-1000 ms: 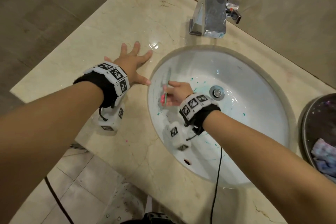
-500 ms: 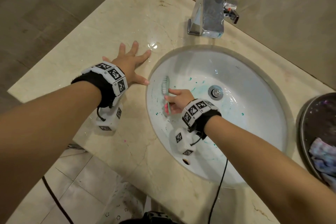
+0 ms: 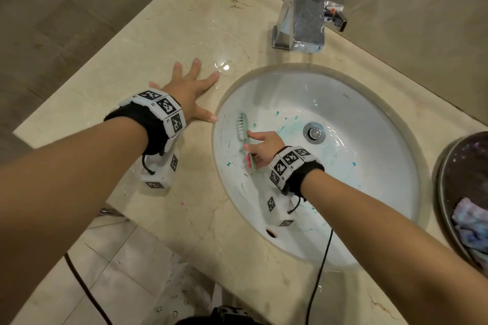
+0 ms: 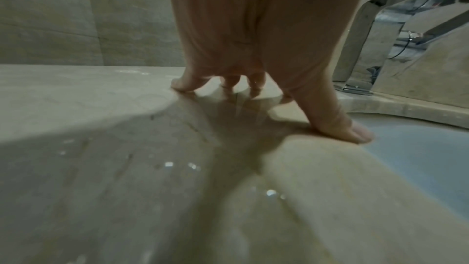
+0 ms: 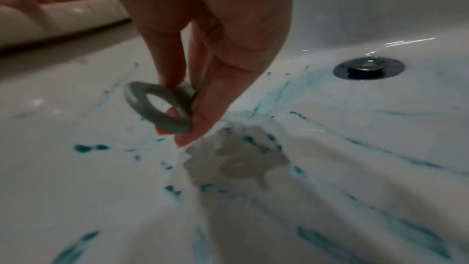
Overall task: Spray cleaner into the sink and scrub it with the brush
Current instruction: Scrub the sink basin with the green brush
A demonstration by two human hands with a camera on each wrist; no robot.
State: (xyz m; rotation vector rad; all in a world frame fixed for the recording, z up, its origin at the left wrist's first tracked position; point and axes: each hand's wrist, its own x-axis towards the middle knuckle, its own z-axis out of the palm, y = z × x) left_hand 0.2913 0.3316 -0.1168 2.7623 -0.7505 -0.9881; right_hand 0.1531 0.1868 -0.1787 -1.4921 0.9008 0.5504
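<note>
Bathroom, white sink (image 3: 369, 124), chrome tap (image 3: 303, 13), marble counter (image 3: 158, 42)

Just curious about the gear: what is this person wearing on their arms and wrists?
Bare arms, no sleeves. Each wrist, left and right, wears a black fabric band topped with white blocks bearing black-and-white square codes; a white marked box hangs beneath each, with thin black cables.

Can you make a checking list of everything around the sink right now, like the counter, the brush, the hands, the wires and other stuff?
Surface: beige counter, wet near the sink.
Job's things: brush bristles against white sink wall; teal cleaner smears inside; no spray bottle seen.
Clutter: dark bowl holding cloth.
Hands: left hand flat on counter; right hand holds brush.
Cables: black cable from right wrist.
Surroundings: chrome faucet, tiled floor.
</note>
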